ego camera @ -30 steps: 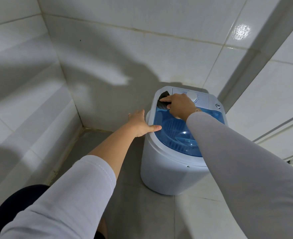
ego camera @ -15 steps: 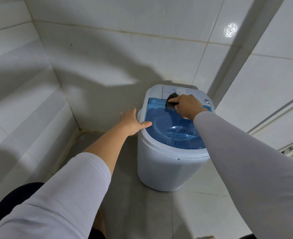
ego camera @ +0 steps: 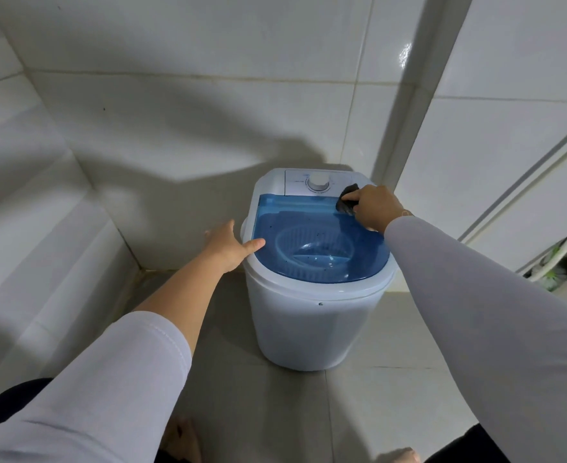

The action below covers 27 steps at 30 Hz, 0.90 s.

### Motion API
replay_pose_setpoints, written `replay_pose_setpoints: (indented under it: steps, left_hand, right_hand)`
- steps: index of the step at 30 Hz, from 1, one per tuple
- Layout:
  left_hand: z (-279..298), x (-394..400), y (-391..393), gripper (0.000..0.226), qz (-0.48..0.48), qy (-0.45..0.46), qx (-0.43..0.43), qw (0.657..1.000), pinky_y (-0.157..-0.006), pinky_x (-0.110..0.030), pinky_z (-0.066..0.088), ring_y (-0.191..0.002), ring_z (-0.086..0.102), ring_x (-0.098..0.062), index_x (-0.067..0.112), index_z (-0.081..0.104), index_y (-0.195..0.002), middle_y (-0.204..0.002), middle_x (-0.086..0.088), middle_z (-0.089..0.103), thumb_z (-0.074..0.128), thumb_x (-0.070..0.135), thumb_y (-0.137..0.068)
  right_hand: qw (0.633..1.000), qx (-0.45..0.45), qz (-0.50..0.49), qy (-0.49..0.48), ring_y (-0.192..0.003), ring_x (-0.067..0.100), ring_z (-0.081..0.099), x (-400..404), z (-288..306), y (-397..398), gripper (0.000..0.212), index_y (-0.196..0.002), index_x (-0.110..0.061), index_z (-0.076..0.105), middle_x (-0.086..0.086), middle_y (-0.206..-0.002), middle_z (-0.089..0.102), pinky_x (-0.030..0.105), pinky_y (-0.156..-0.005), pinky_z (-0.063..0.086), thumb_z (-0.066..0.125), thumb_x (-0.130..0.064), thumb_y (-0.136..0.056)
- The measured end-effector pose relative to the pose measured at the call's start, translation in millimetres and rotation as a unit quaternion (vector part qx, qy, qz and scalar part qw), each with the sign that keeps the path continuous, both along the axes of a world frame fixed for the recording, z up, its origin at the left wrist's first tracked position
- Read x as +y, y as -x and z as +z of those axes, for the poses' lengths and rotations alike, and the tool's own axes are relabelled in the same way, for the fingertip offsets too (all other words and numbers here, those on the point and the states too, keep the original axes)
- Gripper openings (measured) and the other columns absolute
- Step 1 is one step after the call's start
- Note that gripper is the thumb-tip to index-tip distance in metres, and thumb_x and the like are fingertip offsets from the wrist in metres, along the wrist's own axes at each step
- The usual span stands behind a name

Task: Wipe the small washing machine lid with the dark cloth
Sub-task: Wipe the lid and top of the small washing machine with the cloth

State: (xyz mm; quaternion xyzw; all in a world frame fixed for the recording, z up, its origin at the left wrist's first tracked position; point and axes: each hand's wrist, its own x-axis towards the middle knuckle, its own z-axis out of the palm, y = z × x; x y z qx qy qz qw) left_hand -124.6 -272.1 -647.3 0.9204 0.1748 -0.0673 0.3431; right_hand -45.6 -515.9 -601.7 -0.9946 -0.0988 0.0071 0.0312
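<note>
Dark crumpled cloth (ego camera: 348, 202) is rubbing the translucent blue plastic lid (ego camera: 312, 235)'s far corner.
Right hand (ego camera: 374, 207) is pinching this soft, light rag; left hand (ego camera: 230, 245), spread, is steadying beside it.

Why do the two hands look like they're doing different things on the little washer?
The right hand pinches the dark cloth at the lid's far right corner; the left hand holds nothing. The right hand's fingers curl; the left's lie flat against the washer's left rim. Both touch the washer.
</note>
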Motion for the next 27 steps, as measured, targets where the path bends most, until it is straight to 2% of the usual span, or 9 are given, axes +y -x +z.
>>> replay_pose_setpoints:
  steps: [5,15,22,25,27]
  left_hand:
    - [-4.4,-0.8,0.3,0.089,0.026,0.04,0.011,0.999,-0.112,-0.043,0.032,-0.144,0.025,-0.031,0.018,0.017,-0.152,-0.158,-0.008,0.025,0.06,0.054,-0.084]
    - [-6.6,-3.3,0.2,0.084,0.033,0.034,0.004,0.999,-0.114,-0.048,0.03,-0.144,0.025,-0.032,0.018,0.019,-0.152,-0.157,-0.009,0.026,0.059,0.052,-0.086]
    - [-7.7,0.0,0.6,0.085,0.023,0.067,-0.005,0.997,-0.116,-0.047,0.028,-0.146,0.021,-0.031,0.02,0.018,-0.152,-0.158,-0.009,0.025,0.061,0.05,-0.086]
    - [-9.2,1.1,1.0,0.085,0.022,0.081,-0.014,0.996,-0.115,-0.048,0.028,-0.145,0.022,-0.031,0.02,0.017,-0.152,-0.157,-0.009,0.025,0.062,0.05,-0.085]
    - [-10.6,1.6,0.9,0.086,0.022,0.082,-0.018,0.996,-0.116,-0.048,0.027,-0.146,0.02,-0.03,0.019,0.018,-0.152,-0.157,-0.01,0.025,0.061,0.051,-0.085]
  right_hand:
    - [1.0,-0.002,-0.02,-0.015,-0.113,0.033,0.057,-15.3,-0.8,5.1,0.039,-0.129,-0.02,0.059,0.013,-0.129,0.06,0.036,-0.095,0.047,0.041,-0.009,-0.096]
    - [0.997,-0.005,-0.081,-0.008,-0.11,0.032,0.058,-25.2,9.4,11.0,0.04,-0.13,-0.017,0.058,0.017,-0.124,0.06,0.034,-0.087,0.048,0.042,-0.008,-0.094]
    - [0.996,-0.049,0.05,-0.051,-0.116,0.033,0.054,44.5,41.0,9.8,0.047,-0.133,-0.024,0.054,0.013,-0.131,0.058,0.04,-0.097,0.047,0.04,-0.003,-0.094]
    - [0.99,-0.039,0.134,-0.028,-0.117,0.03,0.054,87.3,40.2,14.3,0.047,-0.136,-0.025,0.052,0.01,-0.133,0.057,0.031,-0.093,0.046,0.039,-0.005,-0.095]
    - [0.984,-0.04,0.175,-0.006,-0.114,0.029,0.056,110.0,33.4,17.7,0.046,-0.133,-0.024,0.054,0.011,-0.13,0.058,0.031,-0.091,0.047,0.041,-0.004,-0.094]
